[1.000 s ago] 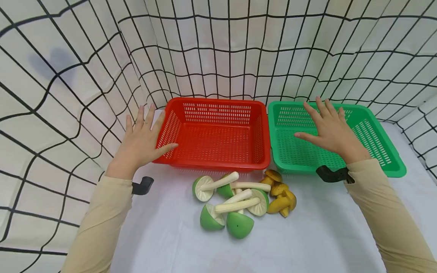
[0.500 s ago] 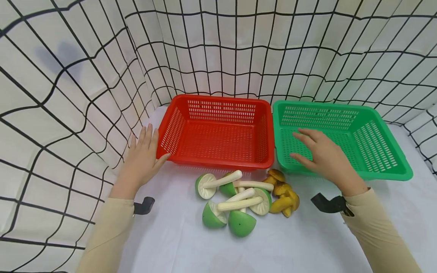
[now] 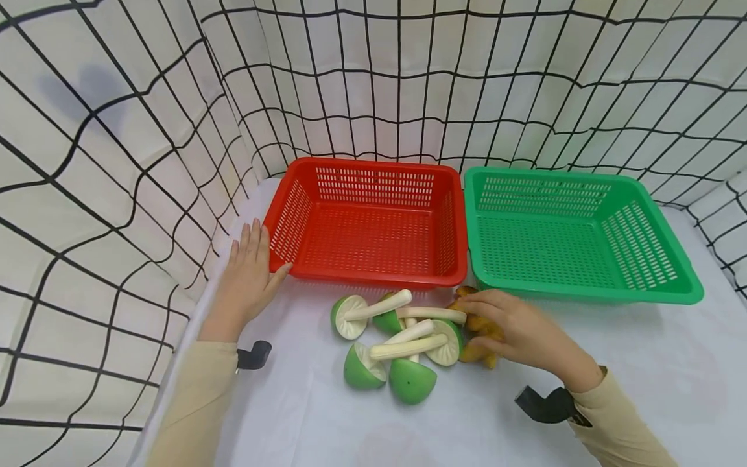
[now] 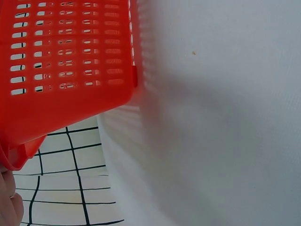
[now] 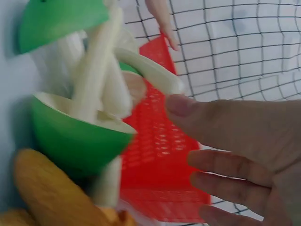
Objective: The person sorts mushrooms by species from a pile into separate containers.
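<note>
In the head view my left hand (image 3: 248, 279) rests with straight fingers at the left front corner of the red basket (image 3: 373, 279). The left wrist view has its fingers (image 4: 8, 202) at the basket's rim. My right hand (image 3: 522, 331) is over several yellow-brown toy mushrooms (image 3: 483, 327), partly hiding them. Seen from the right wrist, the thumb and fingers are spread with nothing between them, and a brown mushroom (image 5: 54, 188) lies low at left. Several green-capped toy mushrooms (image 3: 412, 381) with pale stems lie in a loose heap left of the right hand.
A green basket (image 3: 583, 290) stands right of the red one, their rims close together. Black netting (image 3: 397, 78) over white cloth rises behind both baskets and along the left side. White cloth (image 3: 362, 434) covers the table.
My right hand has come down from over the green basket toward me and to the left, onto the brown mushrooms. The left hand has lowered to the red basket's corner.
</note>
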